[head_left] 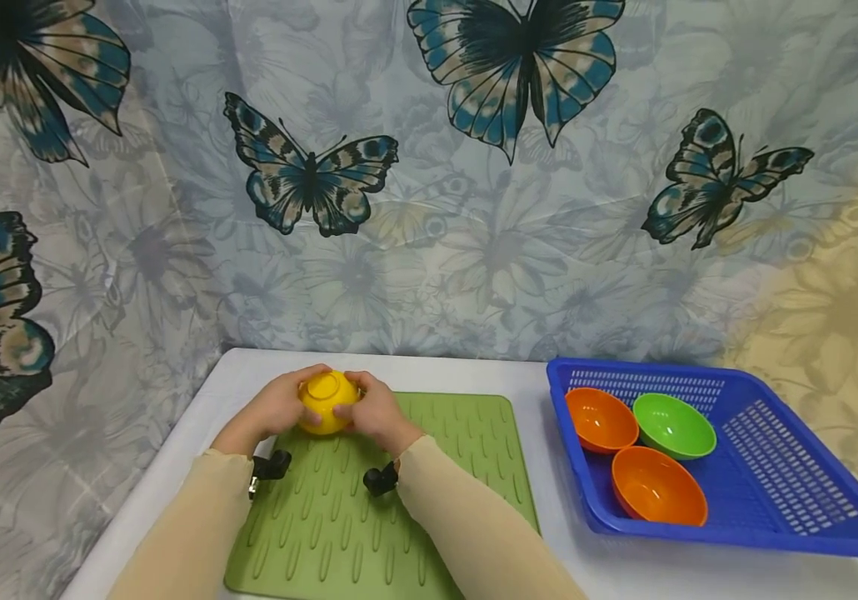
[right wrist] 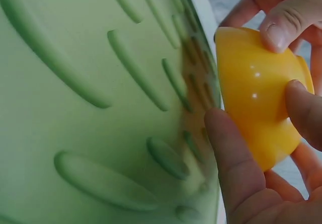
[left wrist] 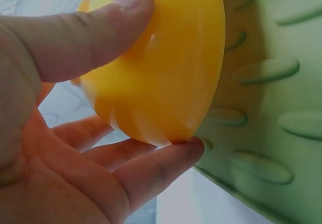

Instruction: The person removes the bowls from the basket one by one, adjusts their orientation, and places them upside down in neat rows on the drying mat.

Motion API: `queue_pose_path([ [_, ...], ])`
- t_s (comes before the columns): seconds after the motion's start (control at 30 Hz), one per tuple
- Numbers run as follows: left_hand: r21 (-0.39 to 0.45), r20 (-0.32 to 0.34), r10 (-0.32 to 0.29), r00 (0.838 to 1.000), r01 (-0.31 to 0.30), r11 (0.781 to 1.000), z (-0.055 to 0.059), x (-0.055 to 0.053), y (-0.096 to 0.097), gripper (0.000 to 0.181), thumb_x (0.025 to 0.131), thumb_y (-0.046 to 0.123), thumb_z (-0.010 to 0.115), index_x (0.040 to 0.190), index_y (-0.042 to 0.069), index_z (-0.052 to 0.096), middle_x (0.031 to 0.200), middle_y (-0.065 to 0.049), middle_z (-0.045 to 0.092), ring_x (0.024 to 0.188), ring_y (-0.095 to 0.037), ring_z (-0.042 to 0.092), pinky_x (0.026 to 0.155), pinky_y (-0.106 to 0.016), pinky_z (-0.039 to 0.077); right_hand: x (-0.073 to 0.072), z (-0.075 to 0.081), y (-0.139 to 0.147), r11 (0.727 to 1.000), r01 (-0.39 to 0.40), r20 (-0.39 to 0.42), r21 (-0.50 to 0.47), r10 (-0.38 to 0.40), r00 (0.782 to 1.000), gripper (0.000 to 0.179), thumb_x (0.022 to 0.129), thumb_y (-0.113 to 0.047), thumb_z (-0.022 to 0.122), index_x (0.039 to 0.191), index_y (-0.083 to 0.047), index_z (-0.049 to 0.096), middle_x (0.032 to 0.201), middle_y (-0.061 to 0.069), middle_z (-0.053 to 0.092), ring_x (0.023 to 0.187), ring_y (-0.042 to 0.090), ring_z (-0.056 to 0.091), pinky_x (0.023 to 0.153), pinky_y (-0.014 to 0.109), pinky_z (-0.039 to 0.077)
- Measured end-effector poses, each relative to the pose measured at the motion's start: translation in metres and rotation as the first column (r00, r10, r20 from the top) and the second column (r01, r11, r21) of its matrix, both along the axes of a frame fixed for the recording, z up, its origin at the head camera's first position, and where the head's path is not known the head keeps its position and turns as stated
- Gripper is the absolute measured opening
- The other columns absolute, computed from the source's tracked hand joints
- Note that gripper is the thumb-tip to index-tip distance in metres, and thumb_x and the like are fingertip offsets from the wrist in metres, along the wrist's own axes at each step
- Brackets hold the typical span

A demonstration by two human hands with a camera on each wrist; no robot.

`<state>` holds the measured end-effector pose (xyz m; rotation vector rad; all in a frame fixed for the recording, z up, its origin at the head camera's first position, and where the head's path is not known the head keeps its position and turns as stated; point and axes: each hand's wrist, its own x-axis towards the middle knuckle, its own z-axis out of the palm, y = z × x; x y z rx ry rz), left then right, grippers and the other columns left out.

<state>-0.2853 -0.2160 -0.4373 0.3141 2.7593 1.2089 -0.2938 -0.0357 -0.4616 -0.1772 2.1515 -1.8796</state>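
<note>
A yellow bowl (head_left: 326, 402) is turned upside down, its foot ring facing up, over the far left part of a green ridged mat (head_left: 339, 517). My left hand (head_left: 282, 402) holds its left side, with the thumb across the yellow wall in the left wrist view and the fingers under the rim. On the opposite side my right hand (head_left: 378, 410) grips the same bowl between thumb and fingers. The right wrist view shows both thumbs on the bowl (right wrist: 256, 93). Its rim looks slightly above or at the mat; I cannot tell whether they touch.
To the right stands a blue plastic basket (head_left: 774, 533). Inside it are an orange bowl (head_left: 601, 419), a green bowl (head_left: 674, 426) and another orange bowl (head_left: 658, 487). A white cloth (head_left: 549, 558) covers the table; a butterfly-print curtain (head_left: 474, 275) hangs behind.
</note>
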Motion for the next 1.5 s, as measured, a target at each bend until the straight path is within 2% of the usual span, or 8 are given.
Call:
queue_pose_path([
  [0.3, -0.024, 0.036, 0.016, 0.999, -0.015, 1.000, -0.012, -0.008, -0.002, 0.083, 0.067, -0.009, 0.072, 0.141, 0.011, 0.042, 0.140, -0.016, 0.041, 0.124, -0.036, 0.037, 0.099, -0.055, 0.029, -0.004, -0.010, -0.003, 0.999, -0.010, -0.010, 0.044, 0.010, 1.000, 0.057, 0.080, -0.003, 0.072, 0.132, -0.014, 0.052, 0.125, 0.000, 0.053, 0.094, 0.020, 0.054, 0.069, 0.037, 0.053],
  [0.43, -0.066, 0.010, 0.003, 1.000, -0.002, 0.998, -0.015, -0.008, -0.002, 0.082, 0.065, -0.008, 0.072, 0.140, 0.011, 0.044, 0.137, -0.017, 0.044, 0.121, -0.036, 0.041, 0.097, -0.055, 0.032, -0.005, -0.013, -0.005, 0.998, -0.015, -0.018, 0.067, 0.017, 1.000, 0.056, 0.080, -0.002, 0.071, 0.132, -0.012, 0.052, 0.123, 0.001, 0.054, 0.090, 0.020, 0.055, 0.067, 0.038, 0.053],
  [0.67, -0.160, -0.010, -0.013, 1.000, 0.011, 0.987, -0.012, -0.011, -0.003, 0.080, 0.068, 0.000, 0.076, 0.141, 0.012, 0.044, 0.134, -0.017, 0.048, 0.120, -0.037, 0.043, 0.096, -0.054, 0.034, -0.005, -0.012, -0.006, 0.995, -0.005, -0.026, 0.096, 0.007, 1.000, 0.055, 0.081, 0.001, 0.070, 0.132, -0.009, 0.052, 0.122, 0.003, 0.055, 0.091, 0.019, 0.055, 0.067, 0.038, 0.054],
  [0.9, -0.236, -0.004, -0.022, 1.000, 0.020, 0.972, -0.007, -0.012, -0.003, 0.081, 0.067, 0.003, 0.078, 0.141, 0.009, 0.044, 0.134, -0.018, 0.048, 0.118, -0.037, 0.044, 0.095, -0.054, 0.034, -0.005, -0.013, -0.008, 0.991, -0.006, -0.044, 0.133, 0.012, 0.999, 0.054, 0.081, -0.002, 0.070, 0.131, -0.010, 0.053, 0.119, 0.000, 0.057, 0.090, 0.017, 0.054, 0.065, 0.032, 0.053],
  [1.1, -0.232, 0.023, 0.008, 1.000, -0.003, 0.973, -0.009, -0.014, -0.003, 0.084, 0.064, 0.000, 0.079, 0.140, 0.010, 0.044, 0.132, -0.017, 0.049, 0.115, -0.034, 0.046, 0.094, -0.052, 0.036, -0.006, -0.015, -0.009, 0.965, 0.008, -0.126, 0.264, 0.026, 0.992, 0.050, 0.082, -0.010, 0.072, 0.129, -0.011, 0.054, 0.120, -0.001, 0.057, 0.091, 0.014, 0.052, 0.072, 0.028, 0.049],
  [1.2, -0.221, 0.014, -0.009, 1.000, 0.011, 0.975, -0.011, -0.014, -0.005, 0.083, 0.065, -0.001, 0.077, 0.139, 0.010, 0.044, 0.130, -0.017, 0.051, 0.112, -0.033, 0.048, 0.092, -0.052, 0.037, -0.006, -0.014, -0.009, 0.963, 0.011, -0.135, 0.271, 0.027, 0.991, 0.050, 0.081, -0.010, 0.072, 0.128, -0.010, 0.055, 0.119, 0.000, 0.057, 0.091, 0.015, 0.052, 0.072, 0.028, 0.049],
  [1.37, -0.241, 0.009, -0.044, 0.999, 0.045, 0.969, -0.011, -0.015, -0.004, 0.078, 0.064, 0.000, 0.077, 0.133, 0.014, 0.044, 0.118, -0.013, 0.057, 0.099, -0.029, 0.053, 0.085, -0.050, 0.041, -0.007, -0.015, -0.008, 0.965, 0.018, -0.135, 0.263, 0.018, 0.991, 0.049, 0.081, -0.009, 0.073, 0.127, -0.011, 0.056, 0.119, 0.000, 0.057, 0.093, 0.015, 0.052, 0.074, 0.030, 0.049],
  [1.5, -0.254, 0.024, -0.052, 0.998, 0.056, 0.966, -0.009, -0.016, -0.006, 0.078, 0.062, 0.000, 0.078, 0.131, 0.014, 0.044, 0.115, -0.014, 0.058, 0.094, -0.028, 0.053, 0.082, -0.049, 0.042, -0.006, -0.015, -0.011, 0.948, 0.022, -0.153, 0.318, 0.028, 0.988, 0.050, 0.083, -0.014, 0.071, 0.130, -0.013, 0.054, 0.123, 0.000, 0.056, 0.102, 0.015, 0.052, 0.085, 0.032, 0.046],
])
